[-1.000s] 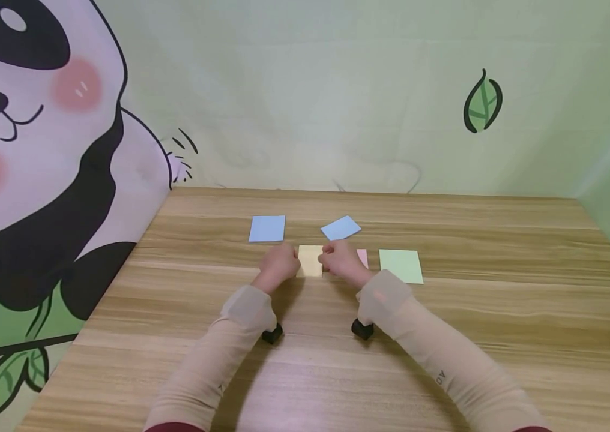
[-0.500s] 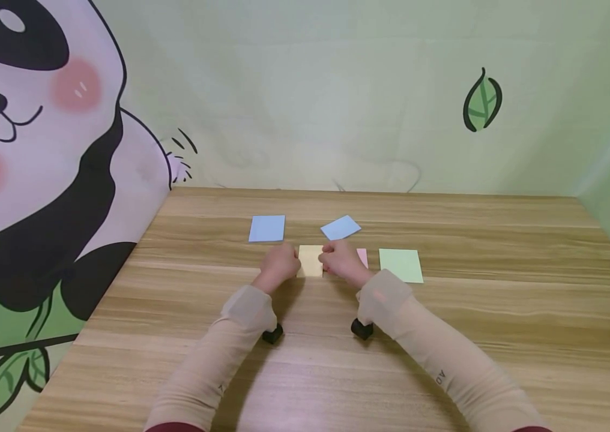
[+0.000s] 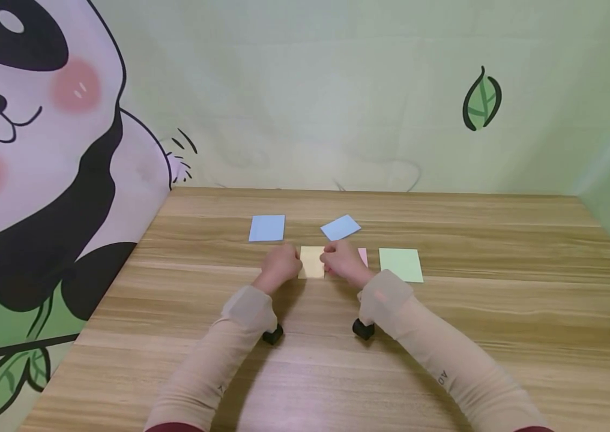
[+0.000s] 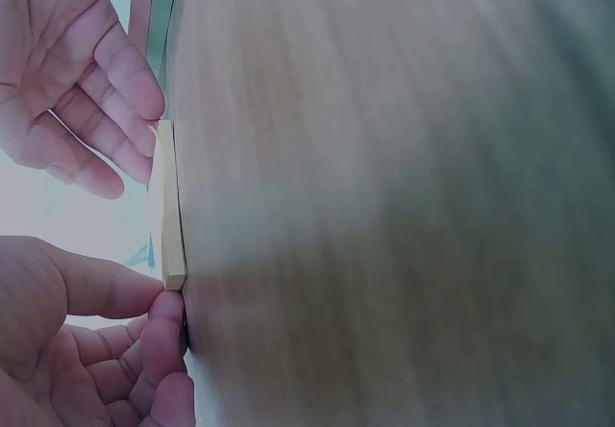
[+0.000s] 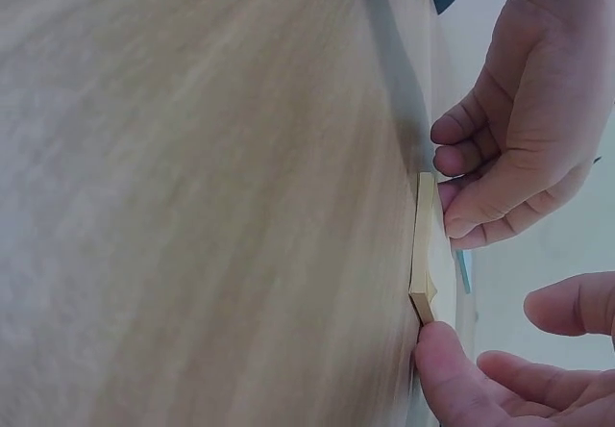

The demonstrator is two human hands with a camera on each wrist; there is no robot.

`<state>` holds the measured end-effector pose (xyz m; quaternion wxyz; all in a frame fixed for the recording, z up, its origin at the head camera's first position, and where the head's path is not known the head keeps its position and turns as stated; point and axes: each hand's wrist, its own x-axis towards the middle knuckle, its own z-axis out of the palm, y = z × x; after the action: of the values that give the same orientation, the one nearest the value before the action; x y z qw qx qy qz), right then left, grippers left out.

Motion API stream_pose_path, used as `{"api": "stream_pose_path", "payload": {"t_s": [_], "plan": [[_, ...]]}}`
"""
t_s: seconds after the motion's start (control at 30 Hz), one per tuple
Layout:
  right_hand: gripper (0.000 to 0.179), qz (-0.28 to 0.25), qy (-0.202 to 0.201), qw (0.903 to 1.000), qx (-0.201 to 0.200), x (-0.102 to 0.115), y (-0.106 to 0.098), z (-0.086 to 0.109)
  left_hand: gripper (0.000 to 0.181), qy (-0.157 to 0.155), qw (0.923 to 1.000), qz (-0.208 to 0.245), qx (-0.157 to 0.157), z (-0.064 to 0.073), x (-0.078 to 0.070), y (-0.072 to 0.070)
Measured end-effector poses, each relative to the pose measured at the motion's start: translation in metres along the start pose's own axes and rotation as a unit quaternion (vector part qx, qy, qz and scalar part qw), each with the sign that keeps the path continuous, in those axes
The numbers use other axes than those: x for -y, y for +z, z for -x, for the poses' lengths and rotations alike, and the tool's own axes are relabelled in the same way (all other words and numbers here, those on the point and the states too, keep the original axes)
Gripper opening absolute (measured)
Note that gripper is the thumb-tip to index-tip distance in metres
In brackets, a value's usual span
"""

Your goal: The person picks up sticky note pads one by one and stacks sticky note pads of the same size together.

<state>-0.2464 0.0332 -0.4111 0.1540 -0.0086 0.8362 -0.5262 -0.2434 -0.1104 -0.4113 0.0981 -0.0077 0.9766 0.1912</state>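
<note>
A pale yellow sticky note pad (image 3: 312,263) lies on the table between the two hands. My left hand (image 3: 280,264) pinches its left edge with thumb and index finger; the left wrist view shows the thumb (image 4: 120,289) at the top of the pad's corner. At the opposite edge is my right hand (image 3: 345,261), one fingertip (image 5: 440,345) right against the pad's side and another finger held apart, off the pad. In the right wrist view the top sheet bulges up slightly near that corner. A pink sticky note pad (image 3: 363,257) is partly hidden behind the right hand.
A green sticky note pad (image 3: 401,265) lies to the right. Behind the hands are a blue square pad (image 3: 267,228) and a smaller, angled blue pad (image 3: 340,227). The wooden table (image 3: 472,240) ends at a wall with a panda picture.
The yellow pad has shifted very slightly to the right and toward me, with both hands moving along. The other pads stay where they were.
</note>
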Motion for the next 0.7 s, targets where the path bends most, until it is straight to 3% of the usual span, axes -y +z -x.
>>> {"api": "stream_pose_path", "payload": {"t_s": [0.37,0.7], "plan": [[0.030,0.021,0.007,0.9998,-0.004,0.0014,-0.0020,0.0051,0.026,0.016,0.9998,-0.012,0.000,0.0007,-0.0019,0.0038],[0.019,0.133,-0.034,0.9903,-0.020,0.0014,-0.0039,0.0084,0.024,0.031,0.9995,-0.011,-0.001,0.0047,-0.0054,0.0041]]}}
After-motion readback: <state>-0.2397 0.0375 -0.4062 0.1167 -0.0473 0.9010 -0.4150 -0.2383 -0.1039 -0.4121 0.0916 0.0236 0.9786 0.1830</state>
